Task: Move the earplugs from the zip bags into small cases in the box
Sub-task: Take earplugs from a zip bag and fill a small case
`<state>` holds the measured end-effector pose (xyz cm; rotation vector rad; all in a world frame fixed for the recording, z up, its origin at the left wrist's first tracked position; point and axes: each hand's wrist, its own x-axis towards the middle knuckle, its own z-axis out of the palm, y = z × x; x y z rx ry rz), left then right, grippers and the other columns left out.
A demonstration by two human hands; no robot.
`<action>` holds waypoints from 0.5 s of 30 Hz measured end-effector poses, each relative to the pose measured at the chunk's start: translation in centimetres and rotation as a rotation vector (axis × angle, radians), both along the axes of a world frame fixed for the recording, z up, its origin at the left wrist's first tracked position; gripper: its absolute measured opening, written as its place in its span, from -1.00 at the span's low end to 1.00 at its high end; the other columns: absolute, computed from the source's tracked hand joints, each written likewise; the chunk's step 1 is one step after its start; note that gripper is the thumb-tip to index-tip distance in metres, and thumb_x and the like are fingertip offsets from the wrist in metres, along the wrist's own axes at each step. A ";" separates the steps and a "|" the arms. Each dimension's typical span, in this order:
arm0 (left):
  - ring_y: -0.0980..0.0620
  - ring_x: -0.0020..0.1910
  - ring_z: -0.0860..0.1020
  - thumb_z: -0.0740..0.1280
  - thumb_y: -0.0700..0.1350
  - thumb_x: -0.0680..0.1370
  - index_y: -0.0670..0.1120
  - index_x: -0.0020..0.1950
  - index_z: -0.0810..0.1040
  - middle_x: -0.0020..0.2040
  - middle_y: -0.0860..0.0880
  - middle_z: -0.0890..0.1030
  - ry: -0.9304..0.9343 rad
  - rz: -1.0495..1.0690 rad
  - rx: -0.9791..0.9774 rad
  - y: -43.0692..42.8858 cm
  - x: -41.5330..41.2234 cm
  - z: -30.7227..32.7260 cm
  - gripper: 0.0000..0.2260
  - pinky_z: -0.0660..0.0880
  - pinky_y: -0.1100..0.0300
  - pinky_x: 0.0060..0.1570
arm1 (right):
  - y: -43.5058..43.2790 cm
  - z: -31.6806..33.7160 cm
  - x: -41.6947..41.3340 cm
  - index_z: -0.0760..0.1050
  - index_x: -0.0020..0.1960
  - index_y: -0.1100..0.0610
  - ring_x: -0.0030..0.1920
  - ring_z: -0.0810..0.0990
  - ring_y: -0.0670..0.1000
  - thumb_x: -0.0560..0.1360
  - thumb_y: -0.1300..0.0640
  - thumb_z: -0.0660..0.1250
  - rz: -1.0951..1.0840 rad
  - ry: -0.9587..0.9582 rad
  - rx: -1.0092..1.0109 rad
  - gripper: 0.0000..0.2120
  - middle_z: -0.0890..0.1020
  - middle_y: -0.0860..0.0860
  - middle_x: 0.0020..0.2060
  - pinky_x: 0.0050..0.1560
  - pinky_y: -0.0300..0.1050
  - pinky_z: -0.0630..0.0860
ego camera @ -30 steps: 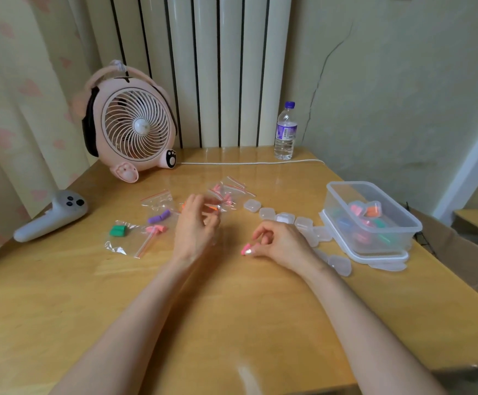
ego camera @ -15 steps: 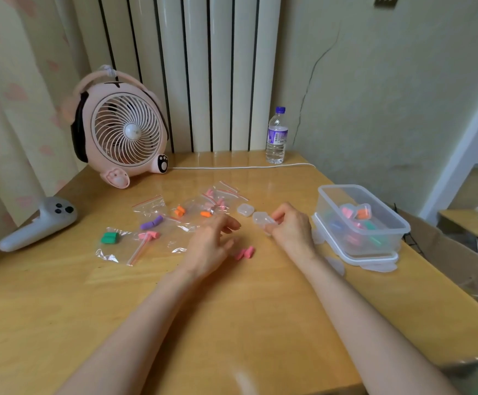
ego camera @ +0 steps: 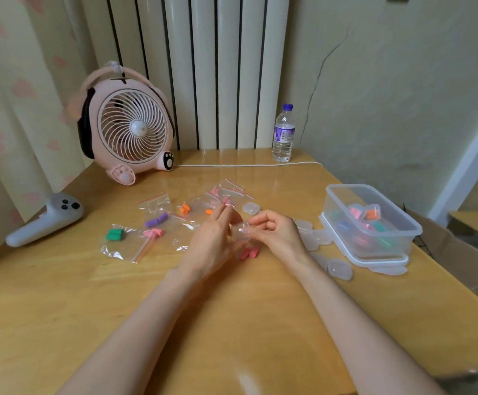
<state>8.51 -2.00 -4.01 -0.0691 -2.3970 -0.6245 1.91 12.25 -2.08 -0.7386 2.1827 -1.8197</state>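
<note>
- Change: a second ago the right hand [ego camera: 274, 235] was pinching the pink earplugs [ego camera: 250, 253] low over the tabletop [ego camera: 232, 323]. Now they lie loose on it, just under the hands.
- Half a second ago the right hand alone had picked up a clear case [ego camera: 239, 231]. The left hand [ego camera: 212, 240] has now come off the bags and joined it.
- Hands now: close together at centre, lifted a little off the tabletop. Right thumb and fingertips pinch the right side of the case, and the left fingers curl in on its left side.
- Can't tell if the lid is open yet; the case is clear and partly hidden.
- Meaning: this pair is out of its bag but not yet in a case. The step in hand is probably opening the case, then putting the plugs in and taking it to the box.
- The box [ego camera: 351, 185] sits at the right with several filled cases inside; spare empty cases [ego camera: 340, 269] lie just beside it on the near left.
- The zip bags [ego camera: 152, 201], left of and beyond the hands, hold green, purple, pink and orange plugs, so plenty is left to do.
- Risk: loose plugs may roll away.
</note>
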 end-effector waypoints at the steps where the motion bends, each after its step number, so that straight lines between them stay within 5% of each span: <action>1: -0.03 -0.27 0.50 0.46 0.07 0.35 -0.20 0.01 0.50 -0.04 -0.06 0.51 0.002 0.015 0.018 -0.2 0.0 0.1 -0.58 0.52 -0.01 -0.28 | 0.2 -0.1 -0.3 0.55 -0.14 0.14 -0.35 0.57 0.02 0.40 0.25 0.45 -0.011 0.036 0.017 -0.90 0.61 0.06 -0.24 -0.19 -0.08 0.54; 5: -0.06 -0.30 0.52 0.53 -0.01 0.32 -0.19 -0.13 0.52 -0.20 -0.05 0.56 0.038 0.073 0.100 -1.4 0.1 0.4 -0.68 0.51 -0.04 -0.27 | 1.1 -0.5 -1.3 0.60 0.02 0.12 -0.16 0.58 -0.08 0.41 0.43 0.30 0.026 0.182 0.305 -0.70 0.60 -0.03 -0.22 -0.01 -0.26 0.46; 9: -0.08 -0.27 0.55 0.45 0.07 0.31 -0.18 -0.13 0.52 -0.21 -0.09 0.60 -0.013 0.094 0.188 -1.7 0.2 0.4 -0.65 0.53 -0.03 -0.23 | 1.4 -0.9 -1.0 0.57 0.05 0.31 -0.37 0.56 -0.29 0.36 0.54 0.28 0.130 0.223 0.436 -0.68 0.57 0.00 -0.27 -0.22 -0.43 0.45; 15: 0.03 -0.29 0.53 0.59 -0.05 0.23 -0.16 -0.11 0.48 -0.19 -0.02 0.57 -0.055 0.057 0.281 -1.8 0.6 0.6 -0.60 0.41 0.38 -0.32 | 1.6 -0.6 -1.2 0.59 -0.24 0.11 -0.36 0.46 -0.22 0.31 0.28 0.52 0.104 0.267 0.450 -0.86 0.55 -0.11 -0.33 -0.35 -0.46 0.35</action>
